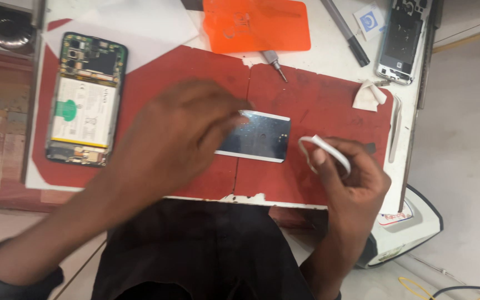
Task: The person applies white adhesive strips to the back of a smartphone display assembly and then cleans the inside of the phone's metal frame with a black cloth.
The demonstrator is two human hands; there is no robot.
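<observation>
Two opened phones (84, 100) lie about; right hand (351, 178) pinches one white strip (329, 153).

The left hand (170, 139) was smeared by motion blur, so its fingers could not be told apart, and it hid the left end of the shiny panel (259, 136). The orange card (256, 25) and the second phone frame (402, 39) were cut off by the top edge. The metal object (9, 28) at top left was too dim to identify.
</observation>
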